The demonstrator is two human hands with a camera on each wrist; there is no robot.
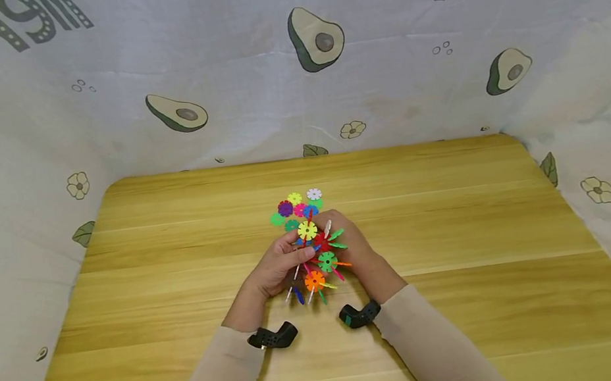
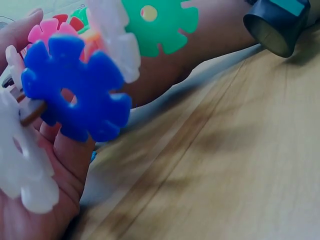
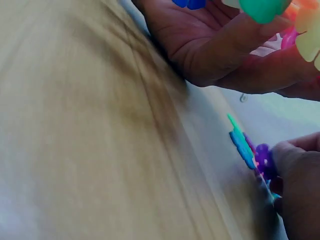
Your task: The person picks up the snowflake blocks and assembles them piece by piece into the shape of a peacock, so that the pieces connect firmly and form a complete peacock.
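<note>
My left hand (image 1: 280,265) holds a spiky cluster of notched plastic snowflake discs (image 1: 327,262), joined at their slots. Its thumb lies across the cluster's front. Blue (image 2: 95,95) and white discs (image 2: 20,160) stick out near the palm in the left wrist view. My right hand (image 1: 345,237) is behind the cluster, reaching toward loose discs on the table; the cluster covers its fingers in the head view. Beside its curled fingers in the right wrist view is a purple disc (image 3: 265,161); whether they pinch it, I cannot tell.
Loose discs in several colours lie just beyond the hands, among them a yellow disc (image 1: 295,198) and a white disc (image 1: 314,194). The wooden table (image 1: 467,225) extends around them to a patterned cloth (image 1: 237,61) behind. Each wrist wears a black band.
</note>
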